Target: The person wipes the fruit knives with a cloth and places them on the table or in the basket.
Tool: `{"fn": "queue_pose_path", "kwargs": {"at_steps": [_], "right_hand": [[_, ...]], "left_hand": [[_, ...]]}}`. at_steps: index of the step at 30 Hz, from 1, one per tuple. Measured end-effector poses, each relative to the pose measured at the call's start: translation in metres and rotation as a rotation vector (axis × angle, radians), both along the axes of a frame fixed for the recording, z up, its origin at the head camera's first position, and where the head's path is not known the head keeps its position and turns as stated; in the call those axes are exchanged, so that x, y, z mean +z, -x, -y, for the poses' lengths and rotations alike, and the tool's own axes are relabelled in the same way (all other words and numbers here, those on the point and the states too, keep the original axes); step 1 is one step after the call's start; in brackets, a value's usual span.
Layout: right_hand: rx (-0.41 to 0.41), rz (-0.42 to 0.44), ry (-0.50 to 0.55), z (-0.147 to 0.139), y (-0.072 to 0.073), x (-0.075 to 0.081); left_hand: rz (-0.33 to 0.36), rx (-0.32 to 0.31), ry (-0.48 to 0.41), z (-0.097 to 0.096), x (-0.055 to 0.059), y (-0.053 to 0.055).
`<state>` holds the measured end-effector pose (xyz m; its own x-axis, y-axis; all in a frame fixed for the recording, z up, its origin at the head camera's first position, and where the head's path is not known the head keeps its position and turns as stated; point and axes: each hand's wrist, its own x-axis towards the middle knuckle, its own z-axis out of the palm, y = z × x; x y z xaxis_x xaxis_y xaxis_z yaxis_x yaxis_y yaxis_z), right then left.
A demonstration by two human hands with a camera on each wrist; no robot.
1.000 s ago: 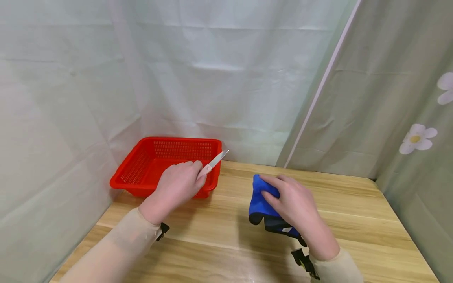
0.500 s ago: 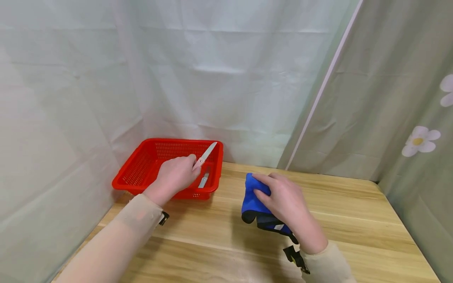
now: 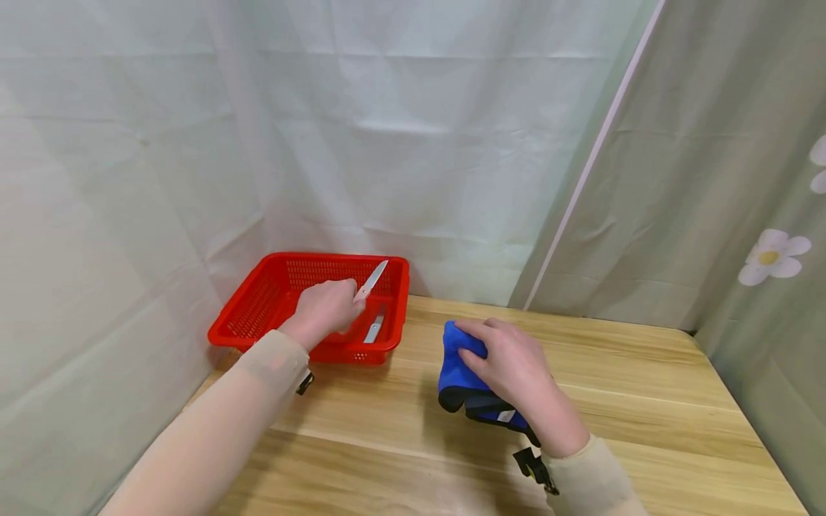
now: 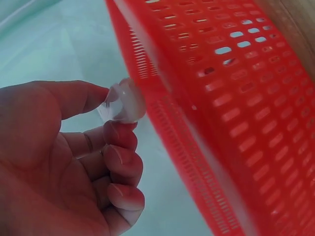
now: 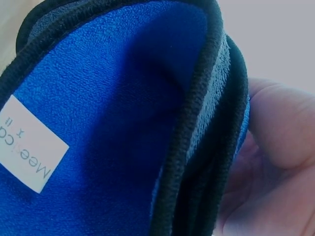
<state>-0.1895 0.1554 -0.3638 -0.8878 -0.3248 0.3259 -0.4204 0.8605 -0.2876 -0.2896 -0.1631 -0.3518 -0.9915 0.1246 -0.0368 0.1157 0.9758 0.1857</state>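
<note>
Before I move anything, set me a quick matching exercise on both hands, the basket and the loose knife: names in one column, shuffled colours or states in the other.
Column 1
1. Left hand
2. Right hand
3. Basket
4. Loose knife

Column 2
a. Red, with slotted walls
b. Grips the blue cloth
c. Lies inside the basket
d. Grips another knife

Right pairs: 1-d, 2-b, 3-a, 4-c
</note>
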Motion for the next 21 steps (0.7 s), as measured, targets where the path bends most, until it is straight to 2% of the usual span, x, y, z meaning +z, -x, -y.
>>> {"fn": "queue_pose_path", "kwargs": {"at_steps": [5,10,18,21], "right_hand": [[0.007,0.011,0.012,-0.003,-0.001,-0.003],[0.001,0.014,0.007,-0.004,-0.003,-0.004],[-0.007,-0.006,0.005,-0.006,-0.008,-0.006],[-0.013,-0.004,0.006,-0.006,-0.009,-0.007]], "left_hand": [[0.079,0.017,-0.011,0.001,-0.006,0.010],[0.109,0.033,-0.015,0.001,-0.012,0.017],[0.198,0.091,-0.038,0.004,-0.024,0.027],[0.218,0.088,-0.046,0.006,-0.028,0.028]]}}
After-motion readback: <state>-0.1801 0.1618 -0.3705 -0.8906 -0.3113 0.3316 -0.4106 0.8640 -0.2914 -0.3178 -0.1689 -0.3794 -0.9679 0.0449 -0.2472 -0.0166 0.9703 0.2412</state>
